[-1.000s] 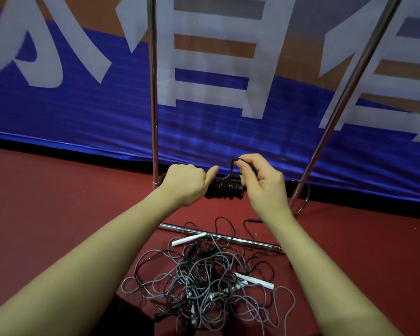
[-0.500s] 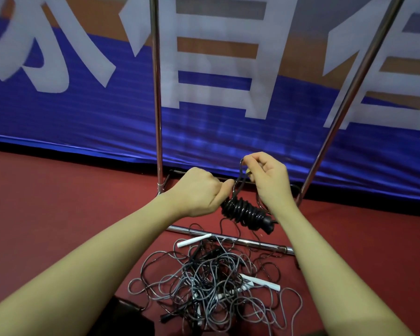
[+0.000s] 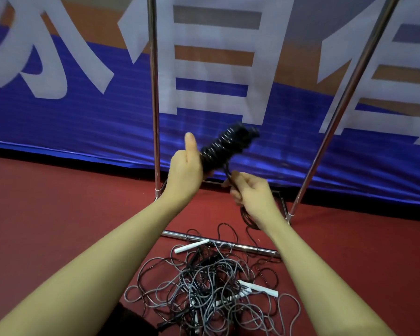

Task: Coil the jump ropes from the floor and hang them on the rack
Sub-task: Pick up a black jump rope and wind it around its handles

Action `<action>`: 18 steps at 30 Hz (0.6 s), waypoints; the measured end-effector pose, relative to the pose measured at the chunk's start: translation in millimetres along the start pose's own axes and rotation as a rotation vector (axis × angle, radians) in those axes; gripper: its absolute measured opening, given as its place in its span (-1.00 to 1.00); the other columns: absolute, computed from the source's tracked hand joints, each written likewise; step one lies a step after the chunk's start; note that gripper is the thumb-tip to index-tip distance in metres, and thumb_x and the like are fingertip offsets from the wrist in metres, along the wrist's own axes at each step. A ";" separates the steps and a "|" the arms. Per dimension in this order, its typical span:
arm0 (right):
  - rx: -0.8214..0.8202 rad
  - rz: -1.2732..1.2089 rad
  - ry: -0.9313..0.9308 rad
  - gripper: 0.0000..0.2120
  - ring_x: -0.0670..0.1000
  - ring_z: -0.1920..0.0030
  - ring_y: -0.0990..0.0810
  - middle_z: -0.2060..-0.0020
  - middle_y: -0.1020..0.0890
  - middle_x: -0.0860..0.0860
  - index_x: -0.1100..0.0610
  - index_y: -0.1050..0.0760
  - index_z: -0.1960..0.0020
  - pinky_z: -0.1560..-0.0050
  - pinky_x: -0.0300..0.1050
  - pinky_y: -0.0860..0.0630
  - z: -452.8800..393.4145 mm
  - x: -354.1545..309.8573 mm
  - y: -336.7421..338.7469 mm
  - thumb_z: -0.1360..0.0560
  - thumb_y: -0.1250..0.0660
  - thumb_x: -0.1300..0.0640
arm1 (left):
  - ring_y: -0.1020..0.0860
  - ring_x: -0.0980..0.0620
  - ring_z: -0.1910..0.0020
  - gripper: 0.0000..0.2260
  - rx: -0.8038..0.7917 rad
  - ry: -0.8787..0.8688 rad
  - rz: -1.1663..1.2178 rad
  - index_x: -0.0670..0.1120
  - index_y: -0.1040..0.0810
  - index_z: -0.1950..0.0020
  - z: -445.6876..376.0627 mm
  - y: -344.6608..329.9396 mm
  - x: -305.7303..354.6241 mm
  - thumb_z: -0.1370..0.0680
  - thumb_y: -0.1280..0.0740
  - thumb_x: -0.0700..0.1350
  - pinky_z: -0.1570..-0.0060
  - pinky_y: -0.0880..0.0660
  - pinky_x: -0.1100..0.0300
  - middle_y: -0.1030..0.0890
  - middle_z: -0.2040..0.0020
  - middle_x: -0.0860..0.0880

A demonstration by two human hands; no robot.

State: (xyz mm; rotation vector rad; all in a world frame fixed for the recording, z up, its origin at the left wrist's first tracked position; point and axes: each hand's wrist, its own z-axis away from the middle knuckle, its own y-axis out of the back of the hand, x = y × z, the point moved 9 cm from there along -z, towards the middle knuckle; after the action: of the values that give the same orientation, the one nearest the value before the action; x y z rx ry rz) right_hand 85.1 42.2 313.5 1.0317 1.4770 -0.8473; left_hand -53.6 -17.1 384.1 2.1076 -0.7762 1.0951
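The left hand (image 3: 184,173) grips the lower end of a black rope bundle (image 3: 224,147) wound tight and tilted up to the right — thumb straight up. The right hand (image 3: 251,192) pinches the black cord (image 3: 228,174) trailing from the bundle. Both are raised in front of the rack (image 3: 155,93). More jump ropes (image 3: 204,287) lie tangled on the red floor (image 3: 58,214) against the rack's front bar, white handles (image 3: 191,246) among them.

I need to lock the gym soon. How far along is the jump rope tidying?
Nothing visibly hung yet. In hand: left hand grips a coiled black rope bundle while the right hand pulls its cord. Left: a tangled rope pile below the rack.
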 end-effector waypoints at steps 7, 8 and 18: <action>-0.263 0.212 0.032 -0.65 -0.16 0.57 -0.27 0.62 -0.35 -0.09 0.16 -0.53 0.22 0.48 -0.35 -0.25 21.6 -1.2 -33.7 -0.65 -0.08 0.15 | -0.59 -0.27 0.09 -0.39 0.134 0.331 0.039 -0.24 -0.50 0.25 -12.2 10.4 -54.0 -0.65 0.11 0.15 -0.05 -0.48 -0.13 -0.59 0.23 -0.24; -0.298 0.255 0.041 -0.65 -0.17 0.57 -0.27 0.61 -0.36 -0.09 0.16 -0.53 0.22 0.47 -0.37 -0.26 24.3 -3.1 -37.8 -0.65 -0.09 0.15 | -0.57 -0.28 0.04 -0.40 0.124 0.316 -0.025 -0.28 -0.54 0.09 -13.4 10.0 -55.2 -0.66 0.12 0.12 -0.07 -0.46 -0.12 -0.59 0.15 -0.28; -0.501 0.448 0.073 -0.89 -0.08 0.39 -0.38 0.44 -0.45 -0.02 0.28 -0.56 0.11 0.28 -0.18 -0.34 42.8 -4.1 -63.1 -0.53 -0.33 0.23 | -0.52 -0.21 0.20 -0.67 -0.174 0.176 -0.565 -0.34 -0.43 -0.29 -5.9 -7.7 -47.8 -0.62 -0.21 -0.15 0.31 -0.41 0.01 -0.52 0.28 -0.14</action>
State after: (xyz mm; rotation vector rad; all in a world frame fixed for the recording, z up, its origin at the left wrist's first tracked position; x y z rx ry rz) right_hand 42.2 -20.8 309.3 0.9579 1.3465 -0.1096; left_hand -73.7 2.2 344.1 1.8816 -0.1602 0.8483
